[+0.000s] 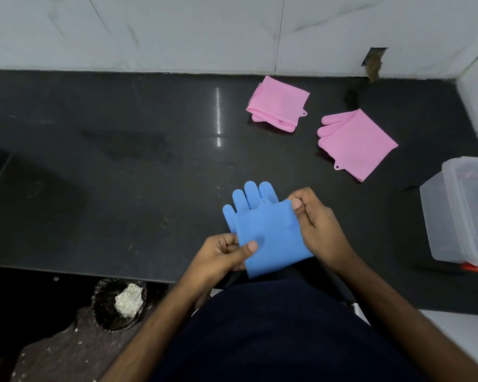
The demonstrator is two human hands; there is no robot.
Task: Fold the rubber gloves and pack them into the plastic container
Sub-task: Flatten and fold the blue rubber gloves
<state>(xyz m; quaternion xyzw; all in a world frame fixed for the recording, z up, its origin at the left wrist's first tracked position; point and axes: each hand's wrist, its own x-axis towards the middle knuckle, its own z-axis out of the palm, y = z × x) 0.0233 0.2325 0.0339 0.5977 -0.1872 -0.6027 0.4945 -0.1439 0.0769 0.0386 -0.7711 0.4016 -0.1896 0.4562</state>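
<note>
Both hands hold a blue rubber glove [268,230] just above the near edge of the dark counter [122,175]. The left hand [221,255] pinches the glove's lower left edge, thumb on top and fingers [231,244] curled beneath. The right hand [315,224] pinches the folded-over cuff corner at the glove's upper right, its fingers closed on the rubber. The glove's four blue finger tips point away toward the wall. Near the counter's far edge lies a folded pink glove [279,104]; a second pink glove [356,143] lies flat just to its right, toward the right edge. A clear plastic container [436,216] stands at the counter's right edge, well apart from the blue glove
</note>
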